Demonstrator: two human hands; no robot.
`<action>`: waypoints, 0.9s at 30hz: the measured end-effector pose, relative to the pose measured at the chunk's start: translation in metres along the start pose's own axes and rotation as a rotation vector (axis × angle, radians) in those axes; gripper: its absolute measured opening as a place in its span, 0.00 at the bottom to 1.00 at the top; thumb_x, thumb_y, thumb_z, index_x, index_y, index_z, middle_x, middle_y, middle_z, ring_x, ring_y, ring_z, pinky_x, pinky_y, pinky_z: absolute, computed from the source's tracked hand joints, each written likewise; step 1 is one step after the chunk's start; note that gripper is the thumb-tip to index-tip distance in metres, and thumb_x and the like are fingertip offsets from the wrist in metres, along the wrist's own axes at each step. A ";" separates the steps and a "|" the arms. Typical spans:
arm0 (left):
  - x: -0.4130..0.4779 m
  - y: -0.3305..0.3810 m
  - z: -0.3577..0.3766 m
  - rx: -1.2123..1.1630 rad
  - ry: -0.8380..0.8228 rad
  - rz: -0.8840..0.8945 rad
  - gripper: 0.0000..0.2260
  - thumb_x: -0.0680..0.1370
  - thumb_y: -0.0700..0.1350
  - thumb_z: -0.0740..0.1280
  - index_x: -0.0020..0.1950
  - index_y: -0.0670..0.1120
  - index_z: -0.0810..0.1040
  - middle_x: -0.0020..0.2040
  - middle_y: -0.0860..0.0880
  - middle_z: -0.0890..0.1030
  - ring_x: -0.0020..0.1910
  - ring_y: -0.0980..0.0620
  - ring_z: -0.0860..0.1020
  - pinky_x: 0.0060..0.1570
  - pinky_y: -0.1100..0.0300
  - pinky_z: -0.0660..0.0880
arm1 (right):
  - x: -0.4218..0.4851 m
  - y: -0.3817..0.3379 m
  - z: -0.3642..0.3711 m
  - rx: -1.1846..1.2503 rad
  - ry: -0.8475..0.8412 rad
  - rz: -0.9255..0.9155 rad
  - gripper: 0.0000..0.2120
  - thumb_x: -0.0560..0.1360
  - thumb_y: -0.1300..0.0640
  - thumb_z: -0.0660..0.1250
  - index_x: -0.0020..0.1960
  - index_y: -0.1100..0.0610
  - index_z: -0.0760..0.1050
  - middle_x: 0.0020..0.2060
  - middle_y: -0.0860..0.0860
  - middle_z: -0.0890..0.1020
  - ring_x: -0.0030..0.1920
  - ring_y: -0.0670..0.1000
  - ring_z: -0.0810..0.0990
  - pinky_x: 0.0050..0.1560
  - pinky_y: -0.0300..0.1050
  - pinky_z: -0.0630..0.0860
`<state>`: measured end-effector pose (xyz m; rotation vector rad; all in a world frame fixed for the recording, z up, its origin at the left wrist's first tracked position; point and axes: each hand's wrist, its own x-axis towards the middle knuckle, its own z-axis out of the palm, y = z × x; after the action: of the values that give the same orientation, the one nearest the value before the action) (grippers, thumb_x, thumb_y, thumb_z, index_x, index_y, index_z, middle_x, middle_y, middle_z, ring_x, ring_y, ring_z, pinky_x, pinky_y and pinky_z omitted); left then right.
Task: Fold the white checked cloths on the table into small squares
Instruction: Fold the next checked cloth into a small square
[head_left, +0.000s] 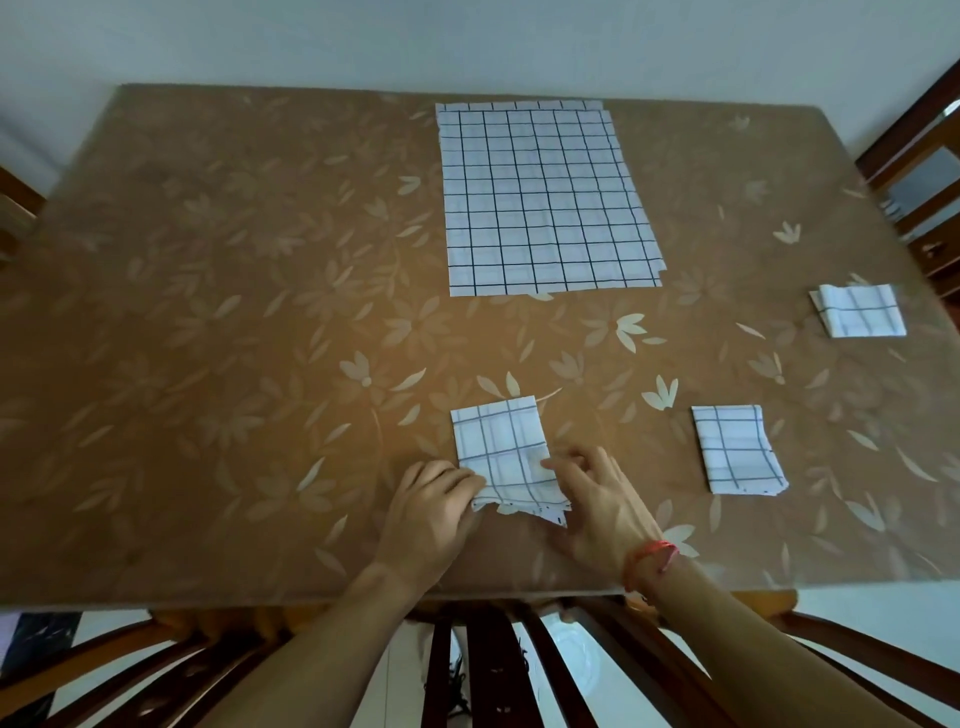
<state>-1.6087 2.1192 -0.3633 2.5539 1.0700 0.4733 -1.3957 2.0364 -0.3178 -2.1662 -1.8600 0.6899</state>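
**White cloth half-squared, near edge still ragged**

White checked fabric sits under both hands near the front edge of the brown flowered counter (218, 291). The left hand (434, 512) pinches the near-left corner of the cloth (498, 452), its grip closed on the layered edge. The right hand (597, 499) rests on the cloth's near-right part, fingertips (553, 462) pressing down on the top layer; that grip looks like a press with a light pinch, though whether it truly clamps fabric I cannot tell.

Beyond the hands, well apart, lies a stack (545, 197) of unfolded cloths. To the right of the right hand lies a folded square (737, 449), and farther right and beyond it a second square (860, 310) by the counter's edge.

Judging from the layers, this cloth is on its last fold or a final tidy-up. The risk is the near edge: its layers stick out unevenly between the two hands, with a loose corner poking toward the person. If the left grip lets go before the crease is pressed, the layers will likely spring apart. A sideways pull from the right hand could skew the whole bundle, since the glossy counter cover probably offers little friction. Folding over the ragged edge would leave a lopsided square.
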 end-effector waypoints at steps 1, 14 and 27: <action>-0.001 -0.001 0.001 -0.015 -0.008 -0.018 0.14 0.76 0.49 0.60 0.53 0.46 0.83 0.50 0.52 0.83 0.54 0.51 0.76 0.56 0.58 0.66 | 0.003 0.005 0.006 -0.068 0.011 -0.056 0.30 0.64 0.43 0.70 0.64 0.49 0.73 0.57 0.50 0.71 0.51 0.51 0.73 0.50 0.46 0.77; 0.001 -0.005 -0.002 -0.141 0.028 -0.252 0.12 0.79 0.50 0.61 0.51 0.50 0.83 0.44 0.59 0.82 0.50 0.59 0.74 0.53 0.60 0.66 | 0.020 0.022 0.014 0.052 -0.617 0.325 0.22 0.81 0.66 0.55 0.73 0.71 0.56 0.72 0.66 0.63 0.70 0.59 0.67 0.32 0.23 0.67; 0.028 -0.013 -0.003 -0.162 -0.026 -0.427 0.13 0.77 0.47 0.67 0.61 0.52 0.76 0.42 0.58 0.80 0.49 0.53 0.73 0.53 0.59 0.62 | 0.060 -0.019 -0.005 0.230 0.002 0.433 0.06 0.72 0.48 0.69 0.42 0.50 0.79 0.35 0.46 0.82 0.39 0.50 0.80 0.42 0.47 0.79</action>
<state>-1.5996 2.1488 -0.3612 2.1059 1.4530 0.3913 -1.4039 2.0990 -0.3182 -2.4230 -1.2392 0.9271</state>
